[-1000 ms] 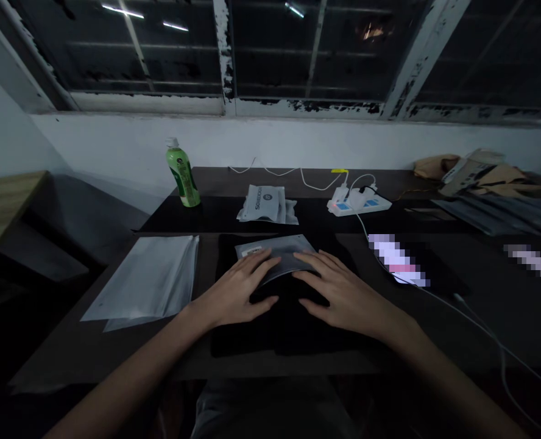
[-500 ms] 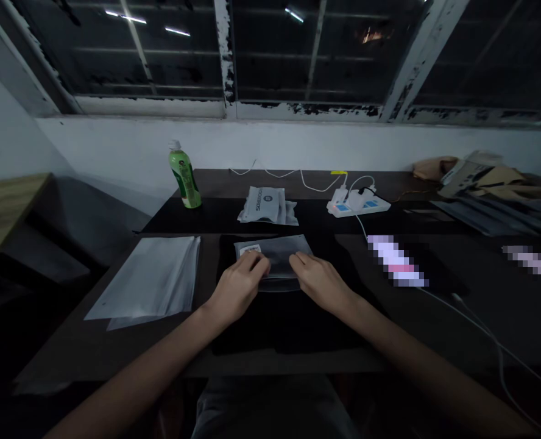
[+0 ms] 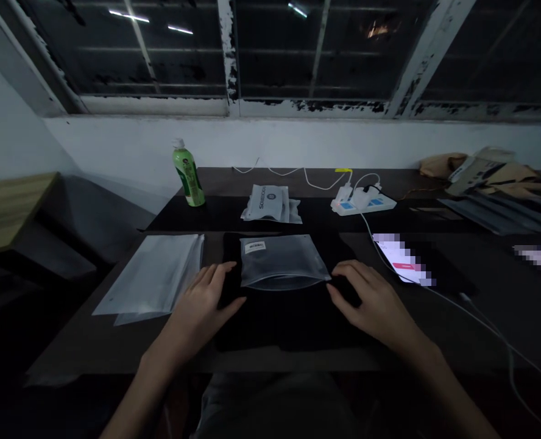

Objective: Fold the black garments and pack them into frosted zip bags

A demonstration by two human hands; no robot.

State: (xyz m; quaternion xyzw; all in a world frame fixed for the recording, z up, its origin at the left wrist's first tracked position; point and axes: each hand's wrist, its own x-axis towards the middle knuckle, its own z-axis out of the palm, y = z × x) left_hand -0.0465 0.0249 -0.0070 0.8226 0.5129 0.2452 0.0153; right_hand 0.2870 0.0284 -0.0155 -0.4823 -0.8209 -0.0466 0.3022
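A frosted zip bag [image 3: 282, 259] with a barcode label [image 3: 254, 246] lies flat on dark cloth in front of me, its near edge parted. My left hand [image 3: 204, 299] is apart from the bag on its left, fingers spread and holding nothing. On the other side, my right hand [image 3: 366, 296] has its thumb and fingers apart close to the bag's near right corner; whether a fingertip touches that corner I cannot tell. Left of my left hand rests a small pile of larger frosted bags [image 3: 149, 271].
Beyond the bag are packed pouches with printing [image 3: 270, 203]. A green bottle [image 3: 188, 174] stands at the back left. A white power strip [image 3: 364, 203] with cables is at the back right, near a lit phone [image 3: 401, 259]. Brown packaging [image 3: 503, 177] lies far right.
Both hands have let go of the zip bag's near edge and moved apart, left and right. Their fingers have opened, and the bag now lies flat with its edge parted.
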